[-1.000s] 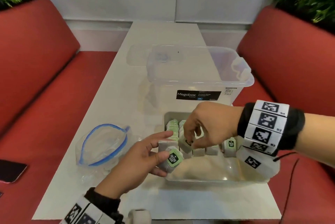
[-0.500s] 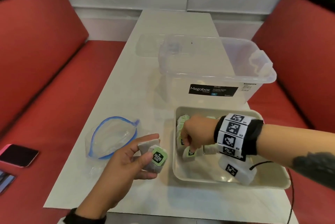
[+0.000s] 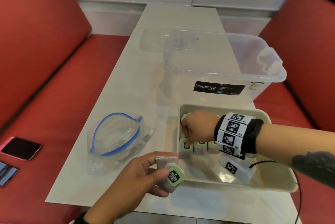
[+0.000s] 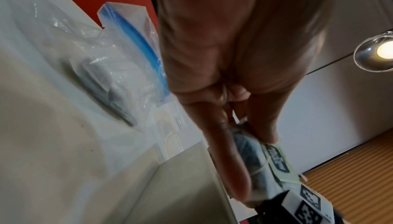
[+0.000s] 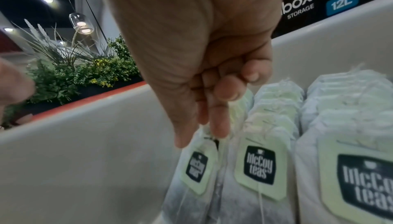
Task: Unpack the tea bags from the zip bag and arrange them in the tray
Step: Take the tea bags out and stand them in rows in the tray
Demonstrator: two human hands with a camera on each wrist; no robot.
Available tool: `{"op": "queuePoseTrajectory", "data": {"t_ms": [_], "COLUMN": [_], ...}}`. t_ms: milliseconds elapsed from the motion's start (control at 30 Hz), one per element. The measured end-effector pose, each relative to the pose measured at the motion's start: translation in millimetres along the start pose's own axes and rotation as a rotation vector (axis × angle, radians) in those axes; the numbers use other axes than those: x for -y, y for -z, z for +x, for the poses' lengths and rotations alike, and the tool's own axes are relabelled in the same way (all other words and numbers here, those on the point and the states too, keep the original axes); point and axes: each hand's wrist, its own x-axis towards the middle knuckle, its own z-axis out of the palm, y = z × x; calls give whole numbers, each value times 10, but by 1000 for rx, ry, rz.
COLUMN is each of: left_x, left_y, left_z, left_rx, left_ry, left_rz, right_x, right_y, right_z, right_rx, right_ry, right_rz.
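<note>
A beige tray (image 3: 226,109) sits at the table's front right, with tea bags (image 3: 200,148) standing in rows along its left part. My right hand (image 3: 186,138) reaches into the tray's left side. In the right wrist view its thumb and forefinger pinch the top of the leftmost tea bag (image 5: 191,165), next to the tray wall (image 5: 85,143). My left hand (image 3: 163,167) hovers just left of the tray's front corner. It grips tea bags with a green tag (image 3: 175,176) between thumb and fingers (image 4: 231,160). The clear zip bag (image 3: 116,133) lies open on the table to the left, with something grey inside (image 4: 93,69).
A clear Megabox storage box (image 3: 223,71) stands right behind the tray, its lid (image 3: 154,42) lying further back. Red benches flank the table. Two phones (image 3: 20,148) lie on the left bench. A black cable (image 3: 262,163) runs from my right wrist over the tray's right side.
My right hand has gone lower into the tray's left side, setting its tea bag against the row. My left hand has drawn back toward me with its tea bags.
</note>
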Motion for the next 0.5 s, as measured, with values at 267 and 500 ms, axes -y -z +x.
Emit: {"op": "queuePoseTrajectory", "data": {"t_ms": [267,500], "left_x": [16,55], "left_y": [-60,-98], "left_z": [32,57], "left_rx": [14,24], "left_ry": [8,76], "left_rz": [-5,65], "right_x": [-111,-17], "right_y": [77,-123], "right_z": [-176,-59], "right_rx": [280,557], "right_ry": [127,269], "right_rz": [24,-62]}}
